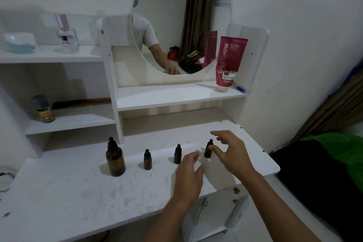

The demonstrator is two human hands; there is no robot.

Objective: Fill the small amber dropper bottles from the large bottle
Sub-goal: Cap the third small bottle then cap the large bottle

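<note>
On the white vanity top (82, 188) a large amber dropper bottle (115, 160) stands upright at the left. To its right stand three small amber dropper bottles in a row: one (147, 161), a second (177, 155), and a third (208, 150). All carry black dropper caps. My right hand (230, 148) hovers spread around the third small bottle, its thumb tip near the cap, with no firm grip visible. My left hand (189, 173) is open, fingers apart, just in front of the second and third bottles and holding nothing.
A round mirror (182, 19) and a pink tube (228, 63) sit on the shelf unit behind. A perfume bottle (65, 34), a dish (18, 43) and a small jar (44, 109) occupy the left shelves. The tabletop's right edge is near my right wrist; dark and green fabric lies beyond.
</note>
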